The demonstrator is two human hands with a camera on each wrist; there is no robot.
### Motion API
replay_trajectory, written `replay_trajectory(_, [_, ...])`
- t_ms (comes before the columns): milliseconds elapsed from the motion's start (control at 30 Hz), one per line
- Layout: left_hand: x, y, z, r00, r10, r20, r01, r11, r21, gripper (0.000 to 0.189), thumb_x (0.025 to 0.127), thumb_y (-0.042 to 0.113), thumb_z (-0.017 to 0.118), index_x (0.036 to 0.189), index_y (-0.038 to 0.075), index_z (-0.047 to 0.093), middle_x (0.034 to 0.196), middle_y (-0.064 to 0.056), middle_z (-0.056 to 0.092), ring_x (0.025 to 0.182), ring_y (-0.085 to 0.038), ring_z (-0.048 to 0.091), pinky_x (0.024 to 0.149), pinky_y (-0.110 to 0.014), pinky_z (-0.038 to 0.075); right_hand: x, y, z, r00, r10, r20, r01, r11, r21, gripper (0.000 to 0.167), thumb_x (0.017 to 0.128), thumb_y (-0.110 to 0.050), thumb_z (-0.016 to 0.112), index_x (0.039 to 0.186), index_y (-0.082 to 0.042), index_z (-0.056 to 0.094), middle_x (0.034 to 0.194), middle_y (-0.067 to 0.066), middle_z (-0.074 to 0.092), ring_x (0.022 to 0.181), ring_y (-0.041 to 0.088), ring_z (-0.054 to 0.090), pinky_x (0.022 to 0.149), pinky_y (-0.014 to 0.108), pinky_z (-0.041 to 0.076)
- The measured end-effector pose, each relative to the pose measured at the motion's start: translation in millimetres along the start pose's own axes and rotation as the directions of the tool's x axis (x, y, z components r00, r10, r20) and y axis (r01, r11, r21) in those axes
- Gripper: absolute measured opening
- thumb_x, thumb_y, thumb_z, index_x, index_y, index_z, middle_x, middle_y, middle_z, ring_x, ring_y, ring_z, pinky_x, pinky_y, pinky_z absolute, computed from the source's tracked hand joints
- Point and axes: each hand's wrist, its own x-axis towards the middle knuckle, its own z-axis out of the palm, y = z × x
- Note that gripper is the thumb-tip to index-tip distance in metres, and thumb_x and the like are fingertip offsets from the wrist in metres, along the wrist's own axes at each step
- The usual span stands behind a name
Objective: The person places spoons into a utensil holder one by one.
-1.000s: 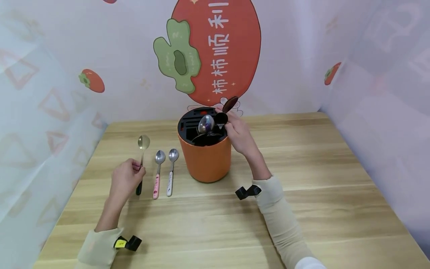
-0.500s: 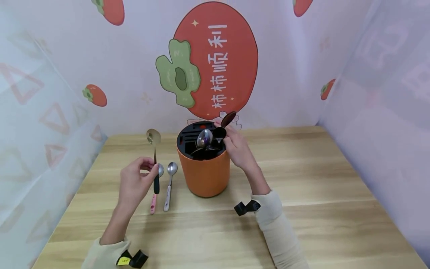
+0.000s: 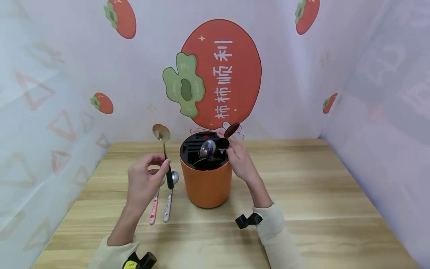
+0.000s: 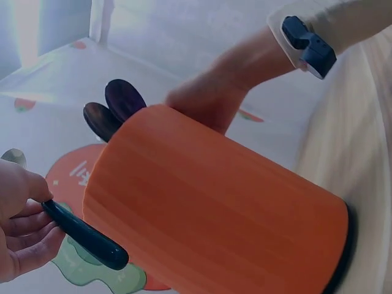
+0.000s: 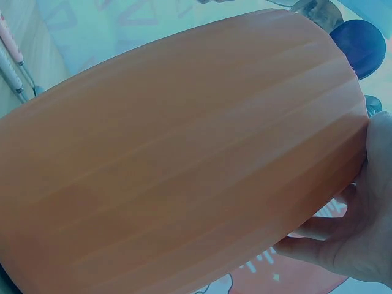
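The left hand [image 3: 144,181] pinches the black-handled spoon [image 3: 169,177] near the upper end of its handle, bowl up, handle end down, lifted off the bench [image 3: 322,194] just left of the pot. So slight a hold would likely let the spoon pivot about the fingertips; a knock on the bowl could turn it or make it slip.

Under and behind that hand, the pink-handled spoon [image 3: 154,210] and the white-handled spoon [image 3: 168,206] lie side by side on the bench, their bowl ends partly hidden. A dropped spoon would probably land on them, and a low sweep of the hand could push them out of line.

Next stands the orange pot [image 3: 207,188], upright. If the held spoon came across too low, its dangling handle end could catch the rim. The slotted black top [image 3: 192,145] has narrow gaps at the back and left, where a handle may jam. At the front right, the steel spoon [image 3: 208,148], the black scoop [image 3: 223,144] and the brown spoon [image 3: 231,130] crowd together, so anything pushed among them may snag.

Farthest right, the right hand [image 3: 243,163] grips the pot high at its rim, fingers partly hidden behind it; uneven pressure there might tip it.
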Motion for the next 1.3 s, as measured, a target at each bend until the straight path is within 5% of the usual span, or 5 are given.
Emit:
replay_trajectory(400, [3.9, 21.3, 5.5, 1.0, 0.018, -0.006, -0.018, 0.999, -0.028, 0.011, 0.087, 0.007, 0.073, 0.096, 0.0, 0.071, 0.089, -0.01, 0.073, 0.082, -0.002, 0.064, 0.066, -0.01, 0.055, -11.8, 0.7, 2.1, 1.0, 0.007, 0.003, -0.007, 1.0, 0.0, 0.051, 0.101, -0.018, 0.029, 0.146, -0.012, 0.052, 0.155, 0.005, 0.045, 0.146, 0.025, 0.038, 0.119, 0.053, 0.031])
replay_trajectory(600, [19.8, 37.8, 10.1, 0.997, 0.07, -0.026, -0.072, 0.995, -0.075, 0.011, 0.088, 0.007, 0.072, 0.095, -0.001, 0.071, 0.087, -0.012, 0.072, 0.082, -0.018, 0.068, 0.066, -0.01, 0.054, -10.2, 0.2, -4.6, 1.0, 0.006, 0.001, -0.006, 1.0, 0.008, 0.049, 0.102, -0.018, 0.03, 0.147, -0.013, 0.05, 0.157, 0.004, 0.042, 0.147, 0.025, 0.036, 0.12, 0.052, 0.03])
replay_trajectory(800, [35.6, 50.5, 15.1, 0.99, 0.133, -0.039, -0.137, 0.983, -0.121, 0.013, 0.09, 0.011, 0.071, 0.094, -0.001, 0.071, 0.087, -0.012, 0.072, 0.082, -0.016, 0.068, 0.066, -0.011, 0.055, -7.5, 0.7, -7.5, 0.999, -0.031, -0.032, 0.031, 0.999, 0.007, 0.049, 0.101, -0.014, 0.031, 0.145, -0.009, 0.052, 0.156, 0.006, 0.044, 0.147, 0.026, 0.036, 0.119, 0.052, 0.03])
replay_trajectory(1033, [39.5, 50.6, 8.2, 0.981, 0.161, -0.111, -0.171, 0.981, -0.089, 0.009, 0.088, 0.009, 0.072, 0.092, 0.001, 0.071, 0.085, -0.009, 0.073, 0.08, -0.002, 0.065, 0.065, -0.011, 0.055, -2.1, -1.4, 6.8, 0.998, -0.055, 0.009, 0.055, 0.998, -0.005, 0.049, 0.101, -0.015, 0.031, 0.146, -0.011, 0.052, 0.156, 0.005, 0.044, 0.147, 0.025, 0.038, 0.118, 0.052, 0.033])
replay_trajectory(1300, [46.4, 47.7, 21.9, 0.976, 0.195, -0.094, -0.205, 0.971, -0.122, 0.011, 0.089, 0.012, 0.072, 0.091, 0.002, 0.07, 0.086, -0.01, 0.071, 0.081, -0.015, 0.069, 0.064, -0.015, 0.057, -2.7, -2.3, 2.6, 1.0, -0.024, -0.001, 0.024, 1.0, 0.0, 0.05, 0.101, -0.015, 0.031, 0.146, -0.009, 0.05, 0.157, 0.003, 0.043, 0.149, 0.023, 0.034, 0.12, 0.05, 0.029])
